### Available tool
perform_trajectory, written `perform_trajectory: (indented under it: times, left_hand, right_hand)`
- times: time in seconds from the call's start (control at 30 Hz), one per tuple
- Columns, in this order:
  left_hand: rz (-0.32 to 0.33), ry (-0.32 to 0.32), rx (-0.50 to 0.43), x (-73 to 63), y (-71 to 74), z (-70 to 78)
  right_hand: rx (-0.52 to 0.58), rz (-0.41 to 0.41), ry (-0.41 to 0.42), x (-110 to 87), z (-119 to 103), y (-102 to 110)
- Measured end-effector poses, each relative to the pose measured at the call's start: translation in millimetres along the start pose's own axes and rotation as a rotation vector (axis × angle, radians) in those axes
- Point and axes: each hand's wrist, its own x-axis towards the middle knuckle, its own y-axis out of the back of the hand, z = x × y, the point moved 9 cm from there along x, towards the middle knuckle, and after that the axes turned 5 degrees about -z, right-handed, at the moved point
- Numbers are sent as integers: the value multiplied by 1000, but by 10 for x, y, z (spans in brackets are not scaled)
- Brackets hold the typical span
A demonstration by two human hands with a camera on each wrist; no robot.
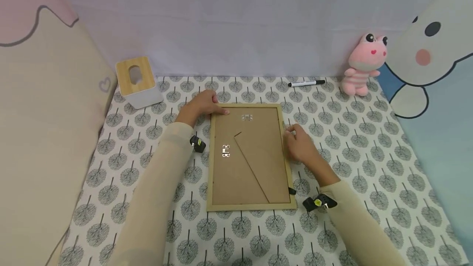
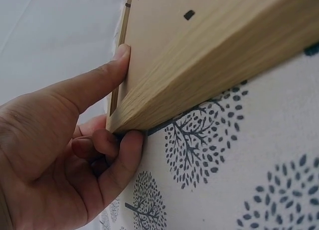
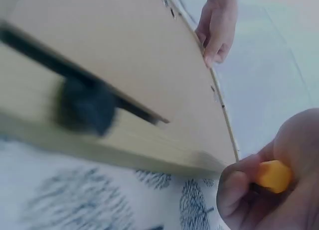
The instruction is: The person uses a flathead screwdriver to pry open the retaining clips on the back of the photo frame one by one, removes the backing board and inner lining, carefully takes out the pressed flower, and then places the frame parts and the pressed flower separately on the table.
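Observation:
A picture frame (image 1: 255,155) with a light wooden rim lies with its brown backing board up. Two metal hangers and a slanted cut line show on the board. My left hand (image 1: 205,104) grips the upper left corner. In the left wrist view its thumb (image 2: 112,73) lies on the back, with other fingers curled by the corner's underside. My right hand (image 1: 298,145) is at the frame's right edge, fingers curled round a small orange-yellow object (image 3: 273,176); the palm and fingers hide most of it. A dark tab (image 1: 292,191) sticks out at the lower right edge.
A white tissue box (image 1: 142,93) with a wooden lid stands at the back left. A marker (image 1: 306,83) lies at the back, near a pink plush frog (image 1: 360,67). Tree-patterned cloth (image 1: 229,237) covers the table. Light curtains rise behind it.

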Motion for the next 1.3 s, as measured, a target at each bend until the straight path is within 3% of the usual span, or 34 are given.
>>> perform_trajectory:
  times: [0.17,0.3,0.4,0.5,0.6,0.83,0.97,1.17,1.3]
  left_hand:
    - [3,2,-5,1,-27,-19]
    - [9,-6,-1,-18,-13,-2]
    - [-9,23,7,-43,-6,-5]
    - [-31,47,20,-51,-26,2]
    - [-36,57,34,-60,-39,45]
    - [-41,95,49,-100,-62,88]
    - [-50,113,64,-114,-59,56]
    - [-57,99,70,-105,-62,84]
    - [-74,83,97,-79,-91,151]
  right_hand:
    - [74,-188,25,-384,101,-175]
    - [121,-257,44,-608,113,-297]
    - [204,-286,44,-666,125,-402]
    - [362,-311,38,-671,177,-481]
    - [420,-294,29,-647,240,-482]
    - [237,-172,31,-572,289,-373]
    - [195,-155,41,-551,254,-396]
    - [50,-95,71,-532,212,-380]
    - [25,-93,47,-522,219,-346]
